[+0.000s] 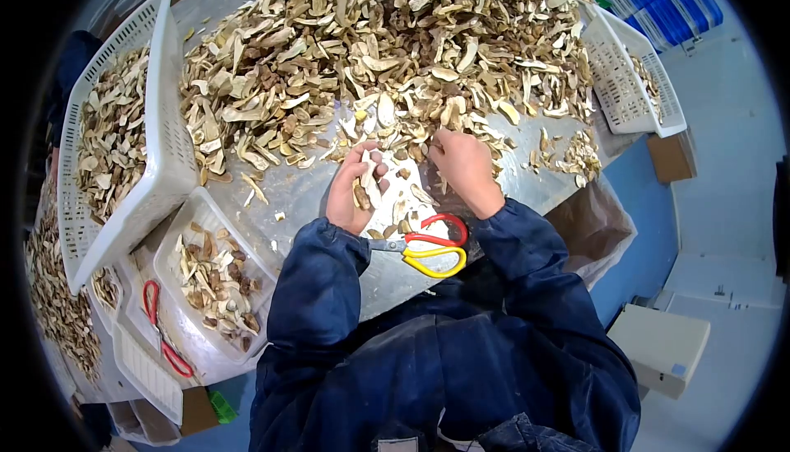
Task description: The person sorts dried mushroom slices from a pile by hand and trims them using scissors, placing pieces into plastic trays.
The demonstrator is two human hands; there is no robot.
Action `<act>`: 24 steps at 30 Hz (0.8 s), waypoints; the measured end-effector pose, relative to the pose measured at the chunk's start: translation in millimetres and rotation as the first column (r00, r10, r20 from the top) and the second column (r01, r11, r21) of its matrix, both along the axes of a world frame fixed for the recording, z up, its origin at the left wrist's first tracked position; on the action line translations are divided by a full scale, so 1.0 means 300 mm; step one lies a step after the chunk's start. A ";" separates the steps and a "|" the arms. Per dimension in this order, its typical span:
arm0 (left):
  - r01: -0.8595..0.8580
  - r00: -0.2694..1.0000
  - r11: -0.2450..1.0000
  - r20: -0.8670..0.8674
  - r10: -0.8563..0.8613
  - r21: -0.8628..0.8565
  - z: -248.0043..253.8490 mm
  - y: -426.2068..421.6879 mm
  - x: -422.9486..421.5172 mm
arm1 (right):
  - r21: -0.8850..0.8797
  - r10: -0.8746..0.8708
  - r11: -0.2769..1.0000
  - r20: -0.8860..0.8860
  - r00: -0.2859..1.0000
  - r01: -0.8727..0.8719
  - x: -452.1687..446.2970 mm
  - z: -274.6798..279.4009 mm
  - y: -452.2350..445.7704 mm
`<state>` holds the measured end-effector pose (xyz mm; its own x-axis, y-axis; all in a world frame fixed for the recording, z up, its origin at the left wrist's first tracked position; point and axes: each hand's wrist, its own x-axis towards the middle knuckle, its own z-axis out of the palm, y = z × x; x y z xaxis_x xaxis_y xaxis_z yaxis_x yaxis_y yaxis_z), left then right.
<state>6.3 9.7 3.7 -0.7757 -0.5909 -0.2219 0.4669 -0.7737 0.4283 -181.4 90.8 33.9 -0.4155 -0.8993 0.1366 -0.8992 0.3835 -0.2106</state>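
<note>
Dried mushroom slices (387, 48) are heaped over the metal table (263, 221) in front of me. My left hand (352, 193) is palm up at the near edge of the heap, fingers curled round a few mushroom slices (369, 182). To its right, my right hand (465, 165) points down at the heap with its fingertips pinched together. Whatever is between those fingertips is hidden. Scissors (436, 261) with one red and one yellow handle lie below my hands, their blades partly under my left sleeve. Small mushroom pieces (401, 223) are scattered between my hands.
On the left, a large white basket (169, 123) of slices stands tilted, beside a shallow plastic tray (262, 263) of pieces. Red-handled scissors (156, 320) lie further left. Another white basket (613, 73) is at the right edge, above a cardboard box (671, 156) and a lined bag (592, 230).
</note>
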 end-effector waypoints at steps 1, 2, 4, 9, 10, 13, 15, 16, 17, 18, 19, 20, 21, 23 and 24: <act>-0.025 0.999 0.999 0.035 0.024 0.033 0.009 0.003 0.000 | -0.075 0.032 0.997 0.036 0.999 -0.029 0.001 0.001 0.008; -0.050 0.996 0.997 0.070 0.046 0.066 0.011 0.005 0.001 | -0.073 0.022 0.997 0.194 0.981 -0.008 -0.006 0.008 0.012; -0.043 0.997 0.990 -0.064 0.052 0.136 -0.036 -0.005 0.000 | -0.059 -0.004 0.998 0.491 0.871 0.038 -0.026 0.018 0.023; -0.018 0.965 0.958 -0.245 0.091 0.286 -0.072 -0.017 0.001 | -0.091 -0.014 0.993 0.543 0.840 0.075 -0.015 0.050 0.022; 0.003 0.946 0.948 -0.308 0.101 0.319 -0.072 -0.020 0.001 | -0.132 0.055 0.991 0.492 0.869 0.012 -0.001 0.048 0.011; -0.018 0.937 0.920 -0.314 0.152 0.391 -0.073 -0.022 0.002 | -0.163 0.070 0.986 0.255 0.964 -0.028 0.026 0.036 -0.032; -0.025 0.934 0.920 -0.319 0.161 0.391 -0.077 -0.024 0.008 | -0.090 0.015 0.996 0.095 0.995 -0.006 0.036 0.031 -0.065; -0.029 0.937 0.920 -0.310 0.161 0.391 -0.077 -0.025 0.006 | -0.025 0.018 1.000 0.066 0.998 -0.017 0.043 0.032 -0.073; -0.032 0.940 0.919 -0.302 0.161 0.392 -0.078 -0.025 0.004 | 0.041 0.023 0.999 0.036 0.999 -0.025 0.050 0.034 -0.078; -0.034 0.941 0.922 -0.298 0.159 0.385 -0.077 -0.026 0.004 | 0.109 0.030 0.994 0.006 1.000 -0.030 0.056 0.034 -0.080; -0.037 0.943 0.925 -0.293 0.158 0.379 -0.078 -0.026 0.004 | 0.060 0.051 0.997 0.060 0.997 -0.055 0.054 0.020 -0.074; -0.041 0.944 0.926 -0.288 0.158 0.374 -0.080 -0.025 0.004 | 0.006 0.070 0.998 0.071 0.995 -0.070 0.056 0.017 -0.066; -0.050 0.949 0.932 -0.273 0.156 0.359 -0.072 -0.021 0.004 | -0.046 0.089 0.995 0.082 0.993 -0.086 0.063 0.019 -0.055; -0.064 0.959 0.944 -0.240 0.148 0.325 -0.055 -0.018 0.003 | -0.064 0.111 0.992 0.115 0.987 -0.104 0.060 0.013 -0.029; -0.060 0.958 0.945 -0.248 0.145 0.321 -0.058 -0.017 0.003 | -0.056 0.139 0.990 0.146 0.980 -0.132 0.068 0.025 -0.013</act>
